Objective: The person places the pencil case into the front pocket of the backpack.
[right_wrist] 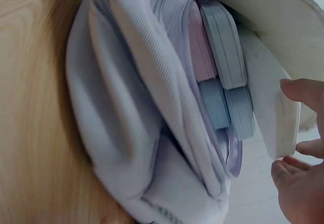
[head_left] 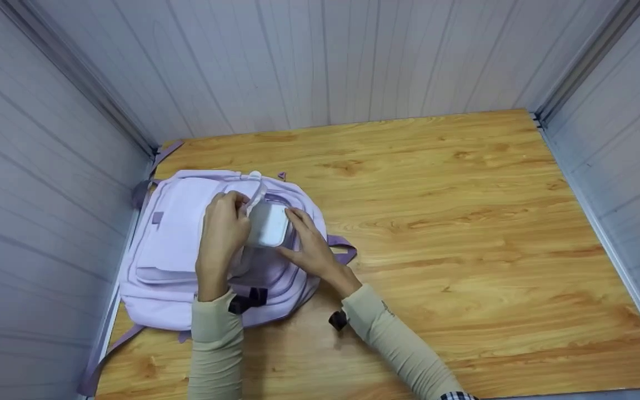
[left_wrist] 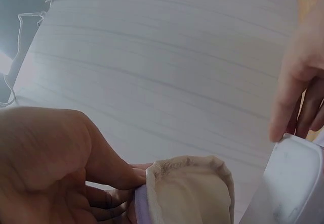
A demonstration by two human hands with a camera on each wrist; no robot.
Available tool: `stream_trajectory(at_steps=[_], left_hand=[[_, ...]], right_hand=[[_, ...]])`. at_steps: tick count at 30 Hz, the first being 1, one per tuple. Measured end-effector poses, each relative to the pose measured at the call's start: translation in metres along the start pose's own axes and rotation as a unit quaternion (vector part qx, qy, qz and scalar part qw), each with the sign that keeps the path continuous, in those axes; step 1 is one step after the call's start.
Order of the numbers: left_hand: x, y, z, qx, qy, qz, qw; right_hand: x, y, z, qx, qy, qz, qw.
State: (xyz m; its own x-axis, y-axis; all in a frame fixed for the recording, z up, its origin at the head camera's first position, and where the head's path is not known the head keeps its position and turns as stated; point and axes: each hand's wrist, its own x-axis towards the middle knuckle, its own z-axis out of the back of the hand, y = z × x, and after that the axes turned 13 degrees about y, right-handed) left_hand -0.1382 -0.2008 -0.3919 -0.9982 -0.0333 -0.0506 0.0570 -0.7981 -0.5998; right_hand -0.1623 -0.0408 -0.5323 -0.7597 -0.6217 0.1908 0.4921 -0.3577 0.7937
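Note:
A lavender backpack [head_left: 178, 222] lies on the table with its front pocket unzipped. My left hand [head_left: 223, 228] pinches the edge of that pocket, pulling it away so the cream lining [left_wrist: 195, 196] shows. With thumb and fingers, my right hand [head_left: 311, 247] grips the outer end of a white box [head_left: 270, 225]. Part of the box is inside the pocket mouth, beside the lining. Deeper in the pocket, the right wrist view shows a pink box [right_wrist: 201, 47], a grey-green case [right_wrist: 223, 42] and two bluish boxes [right_wrist: 215, 102] packed together next to the white one.
The wood-grain table [head_left: 464, 222] extends to the right of the backpack. Pale panel walls [head_left: 325, 61] stand at the back and both sides. Purple straps [head_left: 342, 250] stick out around the bag, and one trails to the front left.

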Motion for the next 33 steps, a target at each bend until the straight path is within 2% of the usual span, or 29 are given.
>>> stream_trajectory(at_steps=[11,19,33], left_hand=[[0.0,-0.001,-0.002,0.006,-0.002,0.002,1.0],[-0.001,-0.004,-0.001,0.006,0.001,-0.008,0.9999],[-0.003,-0.007,-0.005,0.013,-0.015,-0.025,0.9995]], right_hand=[[0.009,0.003,-0.006,-0.02,-0.002,0.0,1.0],[0.019,0.006,-0.016,-0.017,-0.016,0.027,0.999],[0.033,0.011,-0.028,-0.056,-0.024,0.048,0.997]])
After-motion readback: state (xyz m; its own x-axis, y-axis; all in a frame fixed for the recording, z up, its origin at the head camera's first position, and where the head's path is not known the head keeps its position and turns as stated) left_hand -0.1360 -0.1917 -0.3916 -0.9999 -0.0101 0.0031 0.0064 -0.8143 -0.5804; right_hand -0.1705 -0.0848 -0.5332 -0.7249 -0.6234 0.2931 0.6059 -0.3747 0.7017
